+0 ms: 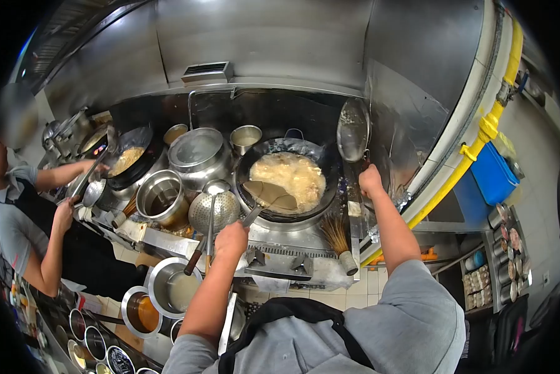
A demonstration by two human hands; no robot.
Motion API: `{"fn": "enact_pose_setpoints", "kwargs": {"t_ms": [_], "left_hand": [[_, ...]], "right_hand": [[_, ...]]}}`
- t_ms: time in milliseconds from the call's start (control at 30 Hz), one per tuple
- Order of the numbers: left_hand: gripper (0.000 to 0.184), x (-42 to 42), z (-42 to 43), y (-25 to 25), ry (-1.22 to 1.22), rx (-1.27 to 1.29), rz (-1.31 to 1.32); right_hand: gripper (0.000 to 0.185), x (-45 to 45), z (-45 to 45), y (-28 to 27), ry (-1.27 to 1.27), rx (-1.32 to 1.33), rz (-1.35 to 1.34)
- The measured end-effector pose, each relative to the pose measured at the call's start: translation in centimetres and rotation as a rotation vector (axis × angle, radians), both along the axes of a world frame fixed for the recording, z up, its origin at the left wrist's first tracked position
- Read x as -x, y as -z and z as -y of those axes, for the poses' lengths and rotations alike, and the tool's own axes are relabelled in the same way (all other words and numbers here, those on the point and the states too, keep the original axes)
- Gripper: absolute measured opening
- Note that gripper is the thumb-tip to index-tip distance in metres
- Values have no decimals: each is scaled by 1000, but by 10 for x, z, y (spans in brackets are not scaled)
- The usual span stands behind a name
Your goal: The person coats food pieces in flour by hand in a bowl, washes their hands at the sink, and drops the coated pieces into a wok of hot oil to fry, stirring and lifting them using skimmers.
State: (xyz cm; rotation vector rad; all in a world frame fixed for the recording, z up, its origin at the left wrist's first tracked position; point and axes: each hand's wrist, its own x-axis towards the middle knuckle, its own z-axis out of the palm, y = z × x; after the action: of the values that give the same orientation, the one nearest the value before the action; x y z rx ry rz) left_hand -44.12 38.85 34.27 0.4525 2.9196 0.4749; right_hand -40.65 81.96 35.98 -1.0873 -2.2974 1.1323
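My left hand point(231, 239) is closed around the handle of a wok spatula point(270, 194), whose wide flat blade lies over the near left part of the wok point(243, 162). Pale pieces of food point(292, 174) bubble in foamy oil there. My right hand point(371, 179) grips the dark handle of a round strainer point(353, 129), held upright to the right of the wok by the metal side wall. Just left of my left hand, a ladle point(216, 187) rests across a perforated skimmer point(200, 213).
A large lidded pot point(196, 156) and a steel pot of dark liquid point(161, 196) stand left of the wok. A bamboo brush point(339, 240) leans at the stove's front right. A co-worker point(28, 212) works at another wok point(130, 156). A yellow pipe point(460, 165) runs along the right.
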Motion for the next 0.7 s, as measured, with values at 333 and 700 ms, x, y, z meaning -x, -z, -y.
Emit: {"fn": "enact_pose_setpoints", "kwargs": {"t_ms": [333,700], "left_hand": [[30,24,-34,27,37,7,-58],[28,-4,-10,-5,-2,35,-46]], "right_hand": [[36,-32,12,41,74,-289,282],[23,-15,92,34,-189,86,78]]}}
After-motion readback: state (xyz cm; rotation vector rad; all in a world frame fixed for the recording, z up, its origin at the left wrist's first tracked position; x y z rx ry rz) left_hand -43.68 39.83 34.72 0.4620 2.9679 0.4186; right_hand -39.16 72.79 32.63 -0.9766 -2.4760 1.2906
